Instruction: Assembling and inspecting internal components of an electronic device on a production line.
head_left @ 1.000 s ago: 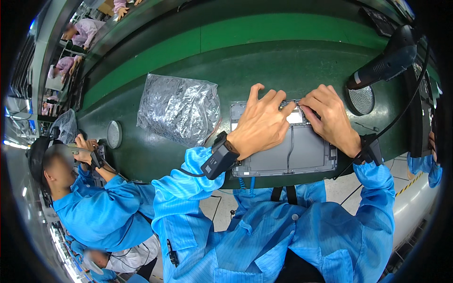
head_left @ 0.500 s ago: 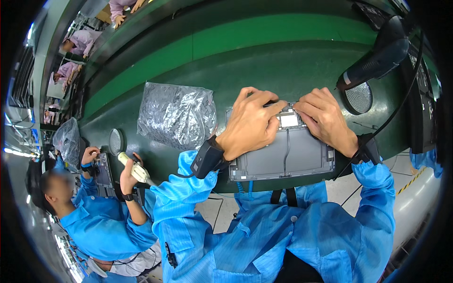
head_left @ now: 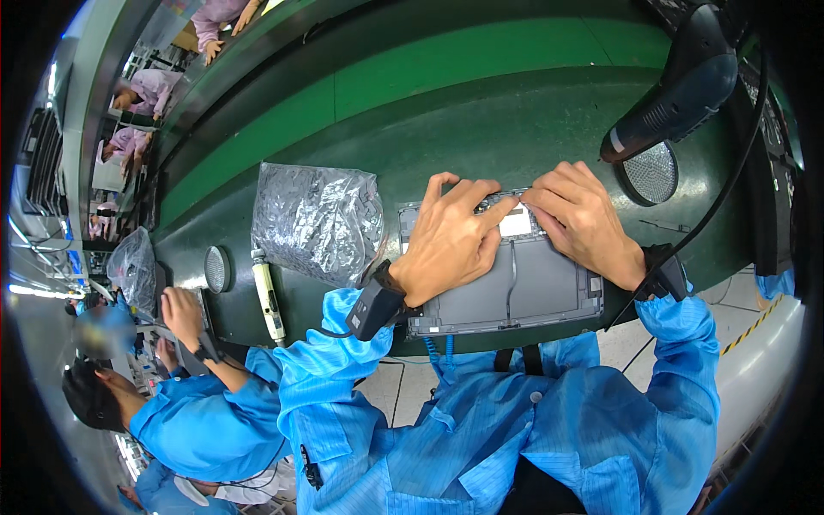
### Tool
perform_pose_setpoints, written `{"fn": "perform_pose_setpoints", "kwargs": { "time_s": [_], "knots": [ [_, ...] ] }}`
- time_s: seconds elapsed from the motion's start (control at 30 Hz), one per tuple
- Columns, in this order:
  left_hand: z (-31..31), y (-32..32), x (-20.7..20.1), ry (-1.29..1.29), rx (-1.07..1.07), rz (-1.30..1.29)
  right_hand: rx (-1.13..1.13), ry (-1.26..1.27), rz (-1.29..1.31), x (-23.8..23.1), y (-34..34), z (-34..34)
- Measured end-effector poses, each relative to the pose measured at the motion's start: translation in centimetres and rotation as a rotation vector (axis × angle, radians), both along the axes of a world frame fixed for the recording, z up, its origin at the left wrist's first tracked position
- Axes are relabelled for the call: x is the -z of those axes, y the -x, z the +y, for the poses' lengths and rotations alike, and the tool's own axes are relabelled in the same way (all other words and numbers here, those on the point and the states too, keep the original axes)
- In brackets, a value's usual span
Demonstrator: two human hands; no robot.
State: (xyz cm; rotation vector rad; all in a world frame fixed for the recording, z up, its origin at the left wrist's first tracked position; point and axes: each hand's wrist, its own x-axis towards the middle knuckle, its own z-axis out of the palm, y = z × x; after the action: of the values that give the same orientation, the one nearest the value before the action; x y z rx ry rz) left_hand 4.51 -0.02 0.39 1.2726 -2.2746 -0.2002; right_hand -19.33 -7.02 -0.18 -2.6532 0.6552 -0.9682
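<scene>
1. A flat grey device casing is laid on the green bench, close to its near edge, in front of the person.
2. The casing's upper left part is covered by the left hand; its fingers are bent, with the index finger extended toward the casing's upper edge.
3. At that same edge the right hand is placed, its thumb and fingers drawn nearly together; whether anything small is pinched by either hand cannot be told.
4. Between the hands a white rectangular part is exposed – below it, a dark cable is run down the casing.
5. To the left, a clear plastic bag filled with dark pieces is seen, with a cream power screwdriver just beside it.
6. At the right, a round mesh-faced disc is partly hidden by a black gun-shaped device.
</scene>
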Motion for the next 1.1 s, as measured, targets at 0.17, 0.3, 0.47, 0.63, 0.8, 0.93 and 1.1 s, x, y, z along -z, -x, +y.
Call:
{"fn": "perform_pose_setpoints", "kwargs": {
  "time_s": [0.17,0.3,0.47,0.63,0.8,0.93,1.1],
  "knots": [
    [-0.1,0.2,0.0,-0.033,-0.012,0.025,0.000,-0.017,-0.003,0.1,0.0,0.0],
    [0.1,1.0,-0.5,-0.056,-0.077,0.038,-0.009,-0.021,-0.019,0.1,-0.1,-0.1],
    [0.0,0.8,-1.2,-0.148,-0.085,0.051,-0.006,-0.003,-0.012,0.2,-0.1,-0.2],
    [0.3,-0.9,-0.3,-0.159,-0.080,0.181,-0.005,-0.011,-0.022,0.1,0.0,-0.1],
    [0.6,0.1,-1.0,-0.098,-0.057,0.053,-0.008,-0.002,-0.021,0.0,-0.1,-0.1],
    [0.3,0.4,-0.6,-0.080,-0.060,0.010,-0.001,-0.012,-0.017,0.0,-0.1,0.0],
    [0.3,0.9,-0.4,0.002,-0.053,-0.079,0.015,-0.031,-0.050,0.4,0.0,0.0]
  ]
}}
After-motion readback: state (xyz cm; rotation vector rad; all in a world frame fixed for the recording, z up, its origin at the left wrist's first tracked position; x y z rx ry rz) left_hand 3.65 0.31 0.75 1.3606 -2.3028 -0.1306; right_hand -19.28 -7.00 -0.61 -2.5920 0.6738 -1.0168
